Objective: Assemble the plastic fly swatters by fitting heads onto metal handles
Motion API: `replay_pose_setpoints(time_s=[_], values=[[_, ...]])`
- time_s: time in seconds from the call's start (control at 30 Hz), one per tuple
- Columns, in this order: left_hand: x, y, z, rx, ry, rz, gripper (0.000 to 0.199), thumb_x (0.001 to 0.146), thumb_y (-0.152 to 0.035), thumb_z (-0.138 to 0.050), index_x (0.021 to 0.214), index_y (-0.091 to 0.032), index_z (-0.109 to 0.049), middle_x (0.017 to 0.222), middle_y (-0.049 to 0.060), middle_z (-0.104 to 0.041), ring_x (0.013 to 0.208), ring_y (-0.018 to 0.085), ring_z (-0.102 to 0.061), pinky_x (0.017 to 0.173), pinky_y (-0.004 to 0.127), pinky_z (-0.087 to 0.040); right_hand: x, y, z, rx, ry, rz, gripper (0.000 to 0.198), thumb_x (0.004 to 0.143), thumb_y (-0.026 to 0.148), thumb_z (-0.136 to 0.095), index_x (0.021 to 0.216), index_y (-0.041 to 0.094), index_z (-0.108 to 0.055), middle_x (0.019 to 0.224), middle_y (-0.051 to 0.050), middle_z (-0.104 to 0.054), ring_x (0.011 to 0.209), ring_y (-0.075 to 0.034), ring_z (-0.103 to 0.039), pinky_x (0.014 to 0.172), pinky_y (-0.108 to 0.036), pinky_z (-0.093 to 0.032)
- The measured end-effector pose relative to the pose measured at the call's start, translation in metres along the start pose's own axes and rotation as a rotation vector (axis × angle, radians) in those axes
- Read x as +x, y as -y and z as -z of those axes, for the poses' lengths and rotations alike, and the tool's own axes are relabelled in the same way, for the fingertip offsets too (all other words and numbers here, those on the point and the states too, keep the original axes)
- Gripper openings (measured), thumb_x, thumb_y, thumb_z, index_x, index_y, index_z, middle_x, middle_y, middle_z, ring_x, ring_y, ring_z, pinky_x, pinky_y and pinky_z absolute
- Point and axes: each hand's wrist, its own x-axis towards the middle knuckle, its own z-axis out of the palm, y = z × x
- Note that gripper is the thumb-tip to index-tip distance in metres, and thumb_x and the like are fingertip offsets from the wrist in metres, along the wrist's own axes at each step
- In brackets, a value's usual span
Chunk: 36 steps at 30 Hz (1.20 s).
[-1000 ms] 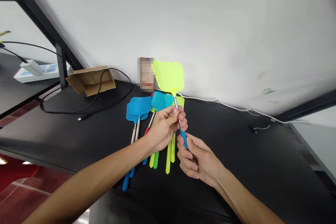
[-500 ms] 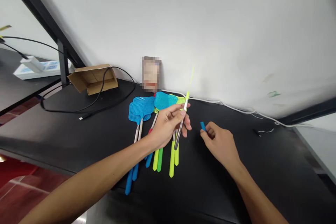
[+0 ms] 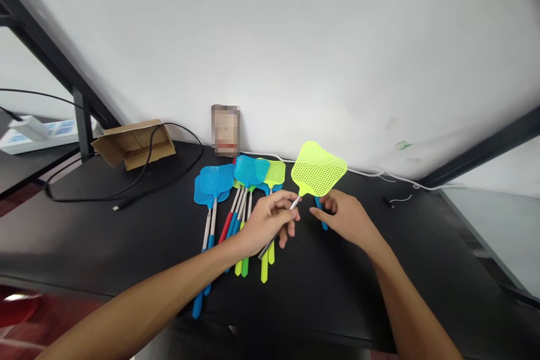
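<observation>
The left hand (image 3: 268, 219) pinches one yellow swatter (image 3: 318, 171) by its metal rod above the tabletop (image 3: 422, 270). The right hand (image 3: 353, 220) half-curls at one blue handle (image 3: 324, 225); whether it grips, I cannot tell. Two blue swatters (image 3: 216, 181) lie farthest left.

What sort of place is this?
Probably an indoor workspace, perhaps a workshop: there's a black tabletop, a power strip at far left, and several fly swatters lying together.
</observation>
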Motion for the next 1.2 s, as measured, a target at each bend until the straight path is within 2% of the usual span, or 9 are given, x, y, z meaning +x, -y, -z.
replay_pose_setpoints(time_s=[0.1,0.23,0.43,0.67,0.87,0.97,1.0,1.07,1.2], values=[[-0.002,0.0,-0.002,0.074,0.008,-0.004,0.027,0.089,-0.028,-0.066,0.113,-0.019,-0.058,0.088,0.001,-0.059,0.054,0.01,-0.058,0.035,0.019,-0.044,-0.005,0.008,0.002,0.526,0.127,0.161,0.031,0.087,0.049,-0.072,0.095,0.02,-0.064,0.087,-0.003,-0.064,0.072,-0.017,-0.058,0.065,-0.03,-0.046],[-0.004,0.0,-0.005,0.125,0.071,0.008,0.022,0.096,-0.04,-0.059,0.101,-0.019,-0.059,0.073,-0.003,-0.055,0.043,0.006,-0.047,0.034,0.018,-0.038,-0.01,0.02,-0.011,0.969,0.114,0.144,0.028,0.097,0.047,-0.061,0.089,0.02,-0.064,0.083,-0.003,-0.062,0.072,-0.017,-0.057,0.06,-0.029,-0.046],[-0.004,0.002,-0.006,0.052,0.102,0.083,0.033,0.098,-0.048,-0.055,0.086,-0.018,-0.055,0.068,-0.004,-0.052,0.044,0.006,-0.045,0.035,0.017,-0.036,-0.013,0.032,-0.027,1.13,0.064,0.111,0.026,0.095,0.042,-0.067,0.084,0.019,-0.067,0.075,-0.002,-0.062,0.066,-0.015,-0.056,0.058,-0.029,-0.045],[-0.005,-0.004,-0.007,-0.137,0.148,0.167,0.029,0.097,-0.042,-0.061,0.082,-0.018,-0.053,0.067,-0.006,-0.042,0.044,0.003,-0.029,0.034,0.014,-0.02,-0.018,0.046,-0.029,1.305,0.004,0.024,0.03,0.091,0.042,-0.073,0.074,0.017,-0.068,0.067,-0.002,-0.06,0.062,-0.015,-0.054,0.055,-0.028,-0.041],[-0.008,-0.003,-0.007,-0.194,0.12,0.228,0.032,0.095,-0.043,-0.064,0.08,-0.017,-0.054,0.069,-0.004,-0.044,0.045,0.002,-0.029,0.034,0.014,-0.016,-0.013,0.043,-0.02,1.371,-0.015,-0.067,0.035,0.087,0.047,-0.075,0.074,0.019,-0.061,0.065,0.0,-0.055,0.058,-0.013,-0.051,0.053,-0.027,-0.041],[-0.01,0.0,-0.007,-0.217,0.127,0.277,0.032,0.094,-0.044,-0.064,0.081,-0.017,-0.056,0.066,-0.005,-0.042,0.043,0.002,-0.027,0.034,0.015,-0.015,0.0,0.014,0.005,1.448,-0.304,-0.103,0.04,0.081,0.051,-0.08,0.076,0.022,-0.052,0.062,0.007,-0.042,0.054,-0.01,-0.044,0.05,-0.024,-0.04],[-0.01,0.001,-0.008,-0.222,0.121,0.287,0.031,0.095,-0.044,-0.063,0.082,-0.017,-0.056,0.065,-0.005,-0.042,0.043,0.002,-0.027,0.034,0.016,-0.016,0.004,0.002,0.013,1.414,-0.44,-0.085,0.041,0.081,0.05,-0.08,0.076,0.022,-0.05,0.062,0.007,-0.04,0.054,-0.01,-0.043,0.05,-0.023,-0.04],[-0.01,0.002,-0.008,-0.233,0.092,0.285,0.027,0.096,-0.041,-0.061,0.084,-0.017,-0.058,0.066,-0.005,-0.043,0.043,0.003,-0.03,0.034,0.016,-0.018,0.011,-0.02,0.025,1.213,-0.534,-0.124,0.042,0.081,0.049,-0.078,0.075,0.023,-0.047,0.061,0.008,-0.037,0.053,-0.01,-0.042,0.048,-0.023,-0.039],[-0.005,0.002,-0.006,-0.263,-0.018,0.238,0.019,0.096,-0.036,-0.061,0.092,-0.018,-0.06,0.071,-0.003,-0.048,0.049,0.006,-0.039,0.038,0.018,-0.031,0.016,-0.036,0.016,0.776,-0.308,-0.229,0.042,0.082,0.056,-0.071,0.069,0.021,-0.051,0.056,0.006,-0.042,0.048,-0.011,-0.041,0.042,-0.025,-0.034]])
